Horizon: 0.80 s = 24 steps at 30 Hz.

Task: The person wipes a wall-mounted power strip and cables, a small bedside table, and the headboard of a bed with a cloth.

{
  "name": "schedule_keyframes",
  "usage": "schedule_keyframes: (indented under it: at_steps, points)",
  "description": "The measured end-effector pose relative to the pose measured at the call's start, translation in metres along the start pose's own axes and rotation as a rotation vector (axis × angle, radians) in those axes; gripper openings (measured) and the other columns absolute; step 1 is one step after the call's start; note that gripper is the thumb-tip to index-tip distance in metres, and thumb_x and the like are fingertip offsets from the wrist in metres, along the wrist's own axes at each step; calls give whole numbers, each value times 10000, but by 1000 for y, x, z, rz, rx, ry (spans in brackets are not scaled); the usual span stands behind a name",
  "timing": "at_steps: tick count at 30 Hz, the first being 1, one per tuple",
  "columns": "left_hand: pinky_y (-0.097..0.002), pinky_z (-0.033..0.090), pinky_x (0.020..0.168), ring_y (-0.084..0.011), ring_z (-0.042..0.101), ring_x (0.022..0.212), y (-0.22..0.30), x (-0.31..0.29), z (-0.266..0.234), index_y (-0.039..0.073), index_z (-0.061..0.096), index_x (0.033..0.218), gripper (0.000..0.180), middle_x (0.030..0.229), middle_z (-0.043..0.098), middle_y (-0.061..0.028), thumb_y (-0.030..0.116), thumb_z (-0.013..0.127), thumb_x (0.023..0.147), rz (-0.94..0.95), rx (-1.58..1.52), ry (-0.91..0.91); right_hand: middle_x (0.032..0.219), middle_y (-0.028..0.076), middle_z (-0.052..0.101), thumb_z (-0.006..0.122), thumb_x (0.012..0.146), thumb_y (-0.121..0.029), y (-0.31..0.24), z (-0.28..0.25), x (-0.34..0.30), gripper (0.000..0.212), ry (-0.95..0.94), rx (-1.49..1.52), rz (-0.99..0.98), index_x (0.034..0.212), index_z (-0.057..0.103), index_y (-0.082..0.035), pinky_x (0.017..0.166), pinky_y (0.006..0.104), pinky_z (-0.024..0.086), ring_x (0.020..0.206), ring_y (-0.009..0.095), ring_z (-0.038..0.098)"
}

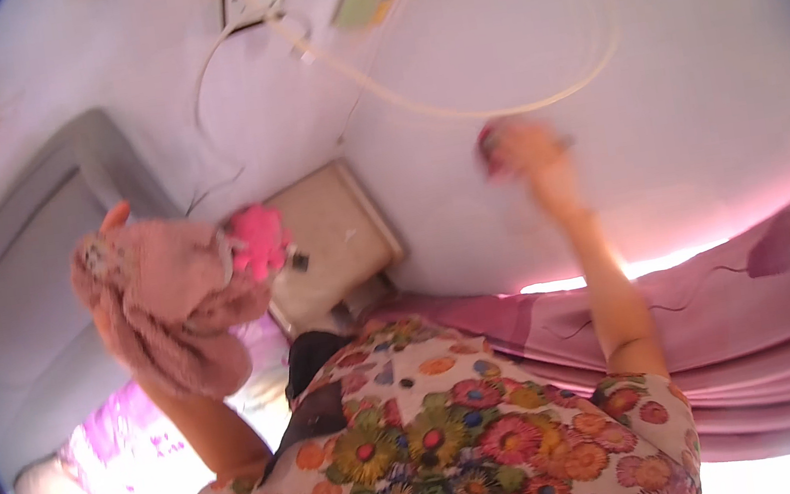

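Note:
My left hand [115, 218] is raised at the left, holding up a dusty-pink fleecy plush item [172, 278] with long floppy parts hanging down. The plush covers most of that hand; only a fingertip shows above it. Out to the right, my right hand [533, 152] is stretched in front of the pale wall, smeared by motion. At its fingers is a small dark-red thing [489, 151], too blurred to name, which the hand appears to grip. Just beside the plush, a bright pink soft-looking thing [259, 238] lies on the beige bedside table [324, 211].
A small dark object [300, 260] sits on the table. The grey headboard [23, 259] and floral bedding [132, 456] are at the left. A wall socket [255, 2] feeds a long pale cable [416, 108], looping across the wall. A pink curtain [729, 321] hangs at the right.

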State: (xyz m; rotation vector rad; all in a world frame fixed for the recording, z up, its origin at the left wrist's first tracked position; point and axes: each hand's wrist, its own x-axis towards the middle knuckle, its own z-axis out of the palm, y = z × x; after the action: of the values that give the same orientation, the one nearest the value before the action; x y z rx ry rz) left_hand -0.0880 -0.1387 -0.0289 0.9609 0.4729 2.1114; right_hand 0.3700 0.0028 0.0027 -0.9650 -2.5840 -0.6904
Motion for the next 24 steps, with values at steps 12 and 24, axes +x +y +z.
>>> schedule_keyframes:
  at_steps: [12,24]
  points:
    - [-368,496,808,-284,554,932,-10,-55,1,-51,423,1162,501,1089,497,-201,272,573,810,-172,-2,423,1051,125,569,422,867,-93,6,134,-3,253,-798,420,251,1063,576,-49,833,341,402,1012,263,515]
    - [-308,428,713,-215,515,799,-38,-158,-5,59,486,982,220,884,507,-102,202,556,829,-165,649,829,674,105,571,497,697,-25,-42,333,-1,272,-605,895,336,949,595,8,613,314,466,643,215,562]
